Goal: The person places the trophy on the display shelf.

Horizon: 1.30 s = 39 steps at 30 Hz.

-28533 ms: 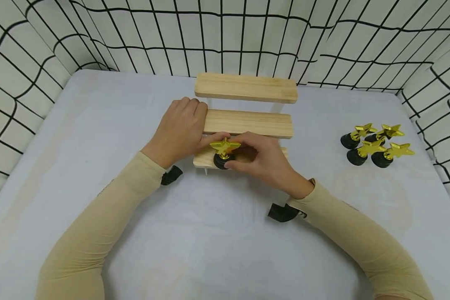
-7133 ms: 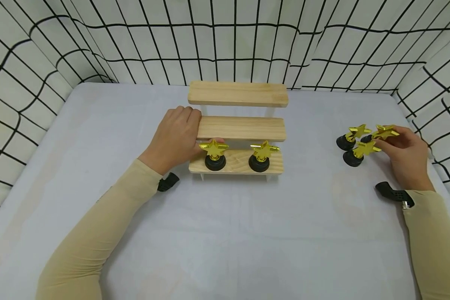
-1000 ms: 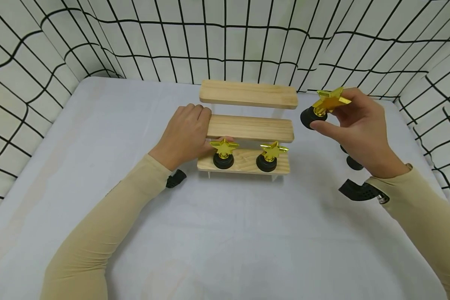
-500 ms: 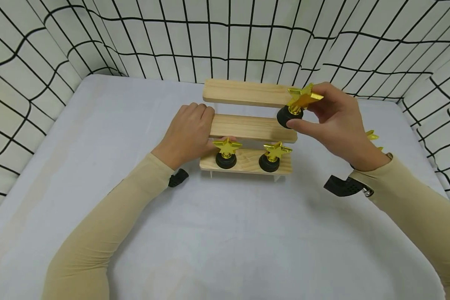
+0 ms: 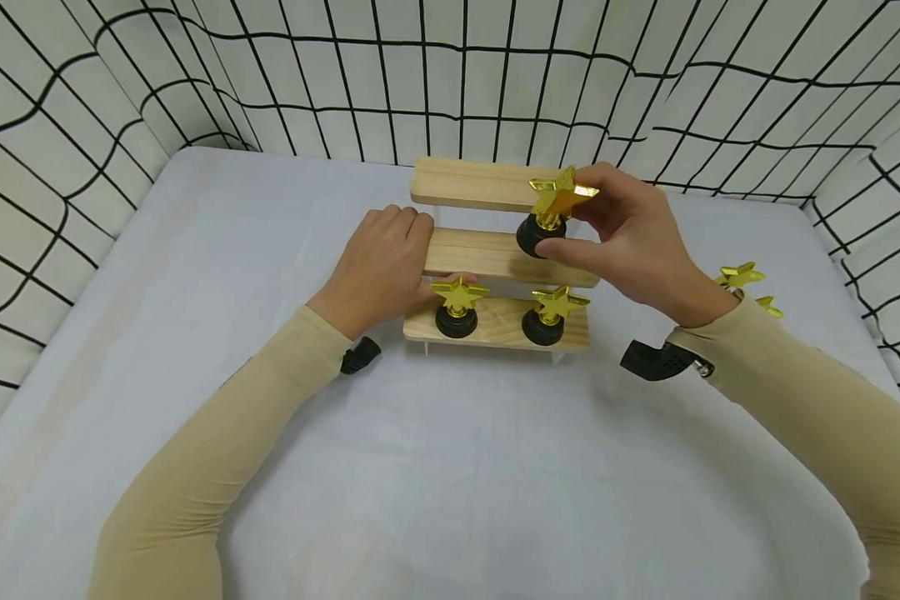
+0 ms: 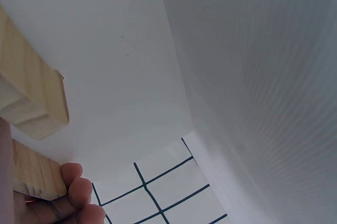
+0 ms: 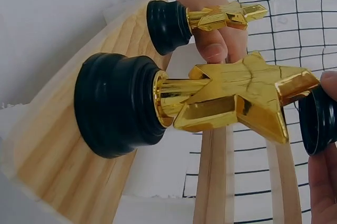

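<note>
My right hand (image 5: 633, 237) pinches a gold star trophy (image 5: 558, 198) by its black base and star, tilted a little over the right half of the middle shelf (image 5: 472, 252). In the right wrist view its black base (image 7: 317, 121) shows at the right edge between fingers. My left hand (image 5: 378, 271) grips the left end of that shelf; its fingertips (image 6: 80, 190) curl round the wood in the left wrist view. On the bottom shelf (image 5: 501, 323) two star trophies stand upright, a left one (image 5: 457, 310) and a right one (image 5: 547, 317).
The top shelf (image 5: 465, 183) of the three-tier wooden stand lies behind. More star trophies (image 5: 742, 273) are on the white-covered table (image 5: 435, 483) at the right, partly hidden by my right wrist. Black wire grid (image 5: 461, 79) borders the table at the back and sides.
Earlier, my right hand reached among the trophies at the right. Over the last second it has carried one leftward to above the middle shelf. My left hand has kept its grip on the stand.
</note>
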Motion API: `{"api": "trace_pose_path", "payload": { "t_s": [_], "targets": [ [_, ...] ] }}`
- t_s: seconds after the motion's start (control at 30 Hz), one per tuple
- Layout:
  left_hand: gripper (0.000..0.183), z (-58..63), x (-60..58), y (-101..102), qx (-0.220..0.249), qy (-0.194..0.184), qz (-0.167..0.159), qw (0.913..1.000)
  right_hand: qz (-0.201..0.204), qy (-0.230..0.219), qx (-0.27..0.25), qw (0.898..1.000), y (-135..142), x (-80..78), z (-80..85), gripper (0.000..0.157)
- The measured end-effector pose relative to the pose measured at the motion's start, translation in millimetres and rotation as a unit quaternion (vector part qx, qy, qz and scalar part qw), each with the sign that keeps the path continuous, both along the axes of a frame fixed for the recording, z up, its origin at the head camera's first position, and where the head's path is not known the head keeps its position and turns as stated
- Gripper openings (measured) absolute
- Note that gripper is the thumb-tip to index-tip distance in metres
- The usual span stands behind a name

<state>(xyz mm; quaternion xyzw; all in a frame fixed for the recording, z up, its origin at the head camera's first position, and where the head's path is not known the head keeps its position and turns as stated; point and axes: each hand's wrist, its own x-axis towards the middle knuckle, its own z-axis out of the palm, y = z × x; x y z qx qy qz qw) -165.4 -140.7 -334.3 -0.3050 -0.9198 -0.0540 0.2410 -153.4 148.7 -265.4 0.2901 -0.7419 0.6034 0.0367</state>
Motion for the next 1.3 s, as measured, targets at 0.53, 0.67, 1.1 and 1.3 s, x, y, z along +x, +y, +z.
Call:
{"api": "trace_pose_path", "payload": {
  "t_s": [0.53,0.67,1.1,1.3],
  "targets": [
    [0.073,0.5,0.8,2.9,0.000,-0.005,0.001,1.0000,0.009,0.003,0.094,0.996,-24.9,-11.3,1.9,0.048],
    [0.071,1.5,0.8,2.9,-0.004,-0.012,0.004,0.9999,0.035,0.014,0.096,0.995,-28.7,-14.7,1.0,0.049],
    [0.068,2.0,0.4,0.4,0.002,-0.016,0.008,0.9998,0.075,0.003,0.126,0.989,-42.7,-19.7,0.5,0.047],
    [0.067,0.6,0.4,0.1,0.002,-0.022,0.008,0.9997,0.073,-0.007,0.133,0.988,-48.6,-20.6,-2.4,0.047]
  ]
}}
